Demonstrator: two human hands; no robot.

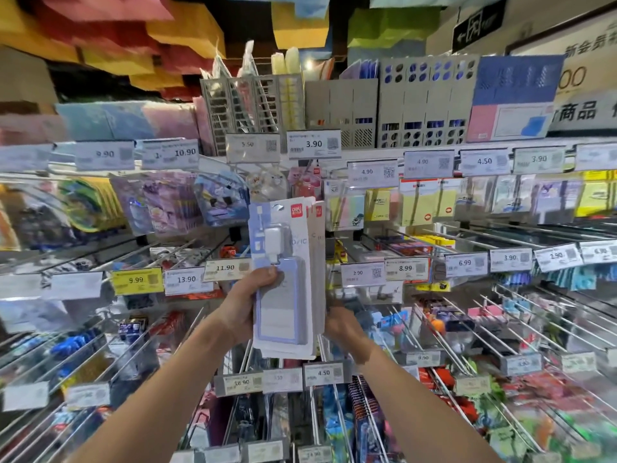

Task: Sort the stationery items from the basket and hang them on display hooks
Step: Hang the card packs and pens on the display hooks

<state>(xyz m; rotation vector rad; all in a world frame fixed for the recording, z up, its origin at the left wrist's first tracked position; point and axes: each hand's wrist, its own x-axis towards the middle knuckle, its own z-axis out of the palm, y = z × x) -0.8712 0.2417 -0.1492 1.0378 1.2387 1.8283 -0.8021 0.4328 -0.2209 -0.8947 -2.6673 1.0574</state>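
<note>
Right now the left hand (253, 305) grips a stack of carded badge-holder packs (287, 262) by its lower left edge, thumb across the front. The stack stands upright, long axis vertical, its top end toward the hanging goods (267, 185) just above it. The right hand (344, 329) sits at the stack's lower right corner, too blurred to tell whether it holds anything. Display hooks (521, 315) jut out to the stack's right and price tags (228, 269) crowd its left, so threading will probably mean steering the top past them.
</note>
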